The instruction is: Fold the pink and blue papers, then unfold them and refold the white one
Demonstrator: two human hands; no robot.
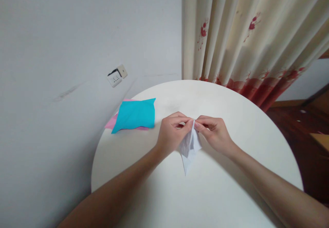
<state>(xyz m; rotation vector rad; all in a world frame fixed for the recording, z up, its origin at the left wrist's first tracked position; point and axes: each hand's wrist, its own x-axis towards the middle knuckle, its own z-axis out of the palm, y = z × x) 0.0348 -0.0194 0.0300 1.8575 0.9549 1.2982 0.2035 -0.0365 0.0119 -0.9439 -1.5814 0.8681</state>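
Between my two hands, over the middle of the round table, is a folded piece of white paper point(189, 148). Its folds hang down toward me and end in a point. My left hand point(172, 130) pinches the top of the paper between thumb and fingers. Right beside it, my right hand point(214, 130) pinches the same top edge from the other side. The fingertips of both hands almost meet there and cover part of the fold.
A blue sheet of paper point(135, 115) lies on pink paper point(111, 122) at the table's left edge. The white round table point(221, 200) stands near a wall with a power socket point(114, 79). A cream and red curtain point(231, 33) hangs behind it.
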